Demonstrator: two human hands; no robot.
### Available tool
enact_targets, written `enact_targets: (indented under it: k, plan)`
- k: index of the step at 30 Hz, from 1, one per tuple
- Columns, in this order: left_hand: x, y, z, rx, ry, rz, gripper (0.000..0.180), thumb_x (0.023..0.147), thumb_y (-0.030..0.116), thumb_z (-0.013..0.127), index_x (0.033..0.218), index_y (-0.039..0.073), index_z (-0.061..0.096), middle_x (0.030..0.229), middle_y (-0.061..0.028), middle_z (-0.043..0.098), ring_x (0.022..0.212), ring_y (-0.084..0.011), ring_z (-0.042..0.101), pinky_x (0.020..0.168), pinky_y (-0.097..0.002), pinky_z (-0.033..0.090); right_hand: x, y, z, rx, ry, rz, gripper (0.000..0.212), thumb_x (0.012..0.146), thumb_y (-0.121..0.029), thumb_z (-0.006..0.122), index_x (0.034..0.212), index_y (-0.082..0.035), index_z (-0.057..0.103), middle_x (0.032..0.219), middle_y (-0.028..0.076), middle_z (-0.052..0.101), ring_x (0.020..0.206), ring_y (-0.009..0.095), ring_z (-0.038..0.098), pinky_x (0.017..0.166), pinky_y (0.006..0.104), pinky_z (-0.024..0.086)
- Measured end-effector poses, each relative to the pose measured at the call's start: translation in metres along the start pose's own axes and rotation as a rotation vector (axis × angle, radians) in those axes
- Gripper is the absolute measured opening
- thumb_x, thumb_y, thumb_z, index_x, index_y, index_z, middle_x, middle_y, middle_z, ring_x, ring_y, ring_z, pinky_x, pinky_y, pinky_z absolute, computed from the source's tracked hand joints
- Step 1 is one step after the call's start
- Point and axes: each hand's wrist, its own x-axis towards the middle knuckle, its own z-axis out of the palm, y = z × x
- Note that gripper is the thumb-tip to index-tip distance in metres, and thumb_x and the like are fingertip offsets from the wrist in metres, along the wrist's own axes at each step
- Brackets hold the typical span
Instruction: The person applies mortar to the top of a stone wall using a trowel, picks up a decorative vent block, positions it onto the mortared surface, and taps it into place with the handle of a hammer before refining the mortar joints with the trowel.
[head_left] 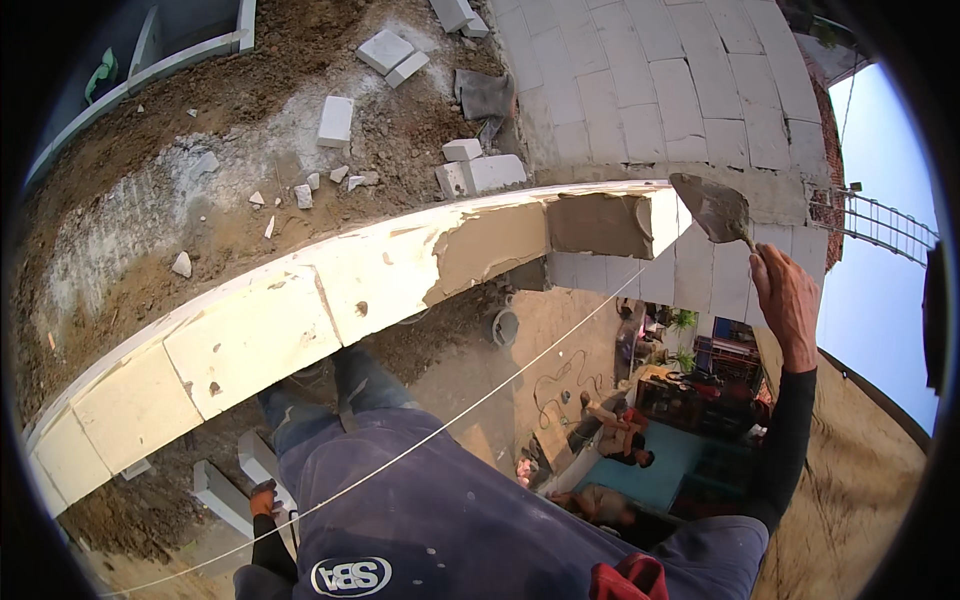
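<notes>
My right hand is raised at the right, fingers wrapped round the handle of a trowel. The trowel's mortar-smeared blade lies against the end of a long wall of pale blocks. Wet grey mortar coats part of this wall, and a smoother grey patch sits closer to the trowel. Low at the left, my left hand hangs beside pale blocks on the ground. Its fingers look curled; whatever they may hold is too small to make out.
A thin taut string crosses in front of my body. Loose white blocks and rubble lie on the soil beyond the wall. A taller block wall adjoins at the far right. People sit farther off, and a ladder shows at the right.
</notes>
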Motion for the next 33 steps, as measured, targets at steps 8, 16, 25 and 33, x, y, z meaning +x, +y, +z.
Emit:
enact_targets:
  k: [8,16,25,33]
  plan:
    - [-0.069,0.022,0.048,-0.218,0.005,-0.144,0.037,0.099,0.037,0.056,0.13,0.02,0.066,0.118,-0.0037,0.069,0.091,-0.0255,0.068,0.068,-0.0459,0.051,0.203,-0.038,0.034,-0.085,-0.481,-0.269,0.034,0.109,-0.036,0.05,0.111,-0.008,0.07,0.091,0.012,0.074,0.076,0.021,0.065,0.079,0.0356,0.046]
    - [-0.142,0.005,0.097,-0.131,0.03,-0.137,0.041,0.099,0.041,0.055,0.133,0.021,0.064,0.127,-0.0051,0.065,0.103,-0.0288,0.064,0.074,-0.0461,0.051,0.295,-0.066,0.164,0.055,-0.617,-0.606,0.032,0.109,-0.035,0.046,0.109,-0.014,0.07,0.089,0.004,0.072,0.085,0.023,0.067,0.101,0.0457,0.039]
    - [-0.143,0.025,0.129,-0.154,-0.009,-0.071,0.042,0.1,0.043,0.054,0.135,0.022,0.062,0.126,-0.0032,0.065,0.106,-0.0274,0.061,0.078,-0.0451,0.048,0.302,-0.063,0.192,0.139,-0.736,-0.668,0.029,0.1,-0.033,0.058,0.104,-0.01,0.076,0.091,0.006,0.077,0.083,0.026,0.073,0.088,0.0423,0.054]
    - [-0.123,0.085,0.089,-0.235,0.015,-0.151,0.048,0.099,0.045,0.056,0.139,0.019,0.058,0.129,-0.0049,0.062,0.107,-0.029,0.061,0.081,-0.0475,0.048,0.271,0.003,0.094,0.164,-0.682,-0.521,0.034,0.094,-0.037,0.066,0.094,-0.005,0.077,0.089,0.01,0.074,0.081,0.023,0.07,0.077,0.0397,0.056]
